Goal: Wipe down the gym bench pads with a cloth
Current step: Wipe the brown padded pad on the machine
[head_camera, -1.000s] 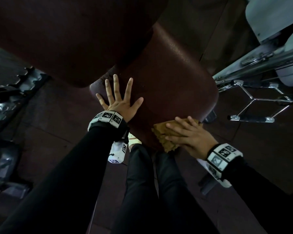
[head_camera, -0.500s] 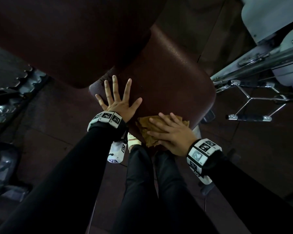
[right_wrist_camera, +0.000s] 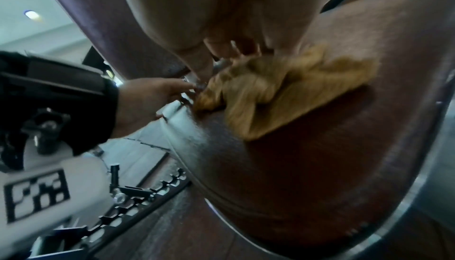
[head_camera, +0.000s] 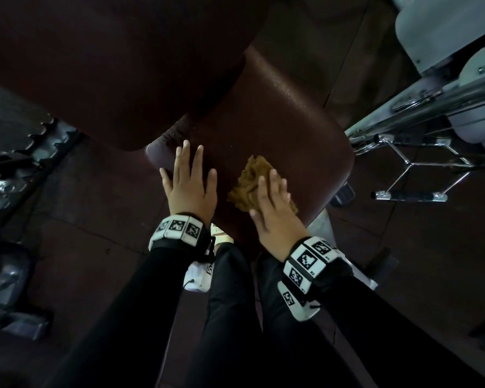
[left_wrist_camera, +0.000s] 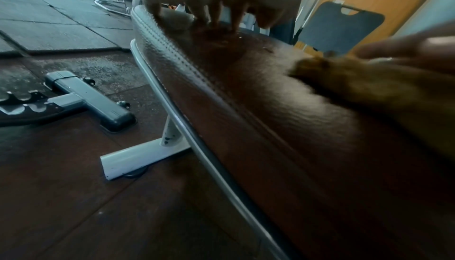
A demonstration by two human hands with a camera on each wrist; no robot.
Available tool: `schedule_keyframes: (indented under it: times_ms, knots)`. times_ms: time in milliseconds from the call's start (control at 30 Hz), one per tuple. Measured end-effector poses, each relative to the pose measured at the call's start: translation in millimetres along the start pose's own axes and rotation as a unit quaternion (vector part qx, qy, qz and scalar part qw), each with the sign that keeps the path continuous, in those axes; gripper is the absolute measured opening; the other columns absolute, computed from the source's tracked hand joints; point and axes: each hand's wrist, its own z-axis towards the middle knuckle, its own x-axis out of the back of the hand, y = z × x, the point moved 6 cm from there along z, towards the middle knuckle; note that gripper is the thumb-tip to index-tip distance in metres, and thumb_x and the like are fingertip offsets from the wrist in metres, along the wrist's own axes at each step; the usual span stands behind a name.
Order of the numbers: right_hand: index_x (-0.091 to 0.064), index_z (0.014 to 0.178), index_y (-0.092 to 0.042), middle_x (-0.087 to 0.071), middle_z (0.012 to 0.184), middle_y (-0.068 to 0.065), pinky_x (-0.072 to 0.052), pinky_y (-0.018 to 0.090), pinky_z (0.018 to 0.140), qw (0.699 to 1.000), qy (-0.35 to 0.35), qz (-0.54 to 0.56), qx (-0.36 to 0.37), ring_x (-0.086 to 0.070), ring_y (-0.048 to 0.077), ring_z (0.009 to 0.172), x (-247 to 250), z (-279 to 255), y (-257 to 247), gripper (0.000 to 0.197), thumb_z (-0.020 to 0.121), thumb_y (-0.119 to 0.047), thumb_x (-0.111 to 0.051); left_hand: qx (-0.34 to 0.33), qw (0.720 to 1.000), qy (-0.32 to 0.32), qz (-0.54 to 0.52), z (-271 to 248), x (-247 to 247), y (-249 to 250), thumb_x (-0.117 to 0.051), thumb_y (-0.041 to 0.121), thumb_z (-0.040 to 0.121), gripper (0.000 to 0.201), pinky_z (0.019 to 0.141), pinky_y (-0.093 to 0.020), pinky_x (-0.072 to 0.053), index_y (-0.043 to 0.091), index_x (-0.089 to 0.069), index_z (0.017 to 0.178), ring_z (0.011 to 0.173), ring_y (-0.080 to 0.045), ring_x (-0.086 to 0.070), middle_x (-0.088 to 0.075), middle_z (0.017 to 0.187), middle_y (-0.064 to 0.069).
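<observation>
The right hand (head_camera: 275,211), fingers flat on the bunched cloth (head_camera: 252,180), has pushed it from the seat pad's (head_camera: 291,130) near edge inward, beside the flat, spread-fingered left hand (head_camera: 191,189), so the wiping is advancing.

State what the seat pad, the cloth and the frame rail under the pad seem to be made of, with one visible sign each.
Seat pad: likely vinyl or faux leather; glossy, grained, with stitched seams.
Cloth: soft tan fabric, perhaps microfibre; it crumples in folds.
Frame rail: painted or polished metal, by its smooth pale sheen.
</observation>
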Motion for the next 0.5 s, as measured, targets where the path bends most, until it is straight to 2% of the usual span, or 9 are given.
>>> schedule_keyframes:
  times_ms: [67, 133, 233, 300, 400, 500]
  knots:
    - [0.009, 0.149, -0.019, 0.027, 0.153, -0.002, 0.002, 0.037, 0.113, 0.998, -0.020, 0.063, 0.022, 0.021, 0.021, 0.142, 0, 1, -7, 0.063, 0.101, -0.030, -0.030, 0.035, 0.999, 0.021, -0.024, -19, 0, 8, -0.029, 0.041, 0.099, 0.056, 0.117, -0.052, 0.000, 0.014, -0.027, 0.148, 0.147, -0.015, -0.007, -0.011, 0.160, -0.001]
    - [0.004, 0.150, -0.020, 0.022, 0.155, -0.001, 0.003, 0.040, 0.115, 0.999, 0.006, 0.043, 0.021, 0.016, 0.018, 0.143, 9, 3, 1, 0.060, 0.101, -0.030, -0.029, 0.045, 0.998, 0.017, -0.029, -36, -6, 23, -0.026, 0.043, 0.097, 0.060, 0.117, -0.050, 0.004, 0.013, -0.024, 0.148, 0.147, -0.013, -0.002, -0.009, 0.160, -0.001]
    - [-0.003, 0.150, -0.016, 0.011, 0.158, 0.008, -0.001, 0.049, 0.117, 0.992, 0.105, -0.050, -0.047, 0.006, 0.024, 0.145, 36, 8, 33, 0.060, 0.099, -0.032, -0.031, -0.022, 0.999, -0.029, 0.022, -53, -27, 61, -0.020, 0.050, 0.093, 0.067, 0.117, -0.050, 0.007, 0.015, -0.017, 0.150, 0.146, -0.012, 0.005, -0.004, 0.161, -0.003]
    - [-0.005, 0.150, -0.017, 0.010, 0.157, 0.010, -0.004, 0.054, 0.114, 0.984, 0.132, -0.056, -0.103, 0.005, 0.030, 0.145, 50, 11, 55, 0.062, 0.098, -0.034, -0.034, -0.052, 0.995, -0.062, 0.054, -56, -43, 80, -0.020, 0.058, 0.093, 0.072, 0.116, -0.052, 0.007, 0.016, -0.011, 0.152, 0.147, -0.017, 0.006, -0.001, 0.161, -0.005]
    - [-0.002, 0.150, -0.021, 0.014, 0.157, 0.007, -0.006, 0.059, 0.113, 0.984, 0.101, -0.055, -0.139, 0.009, 0.035, 0.144, 50, 16, 72, 0.064, 0.098, -0.039, -0.034, -0.040, 0.993, -0.069, 0.084, -43, -52, 84, -0.024, 0.065, 0.092, 0.079, 0.117, -0.051, 0.006, 0.018, -0.003, 0.152, 0.147, -0.022, 0.006, 0.005, 0.161, -0.005]
    - [0.001, 0.150, -0.020, 0.016, 0.156, 0.009, -0.008, 0.059, 0.111, 0.982, 0.092, -0.096, -0.133, 0.009, 0.037, 0.143, 46, 16, 74, 0.064, 0.099, -0.040, -0.031, -0.032, 0.994, -0.032, 0.095, -12, -39, 79, -0.027, 0.061, 0.093, 0.077, 0.117, -0.050, 0.000, 0.017, -0.008, 0.152, 0.148, -0.024, -0.003, -0.002, 0.161, -0.007]
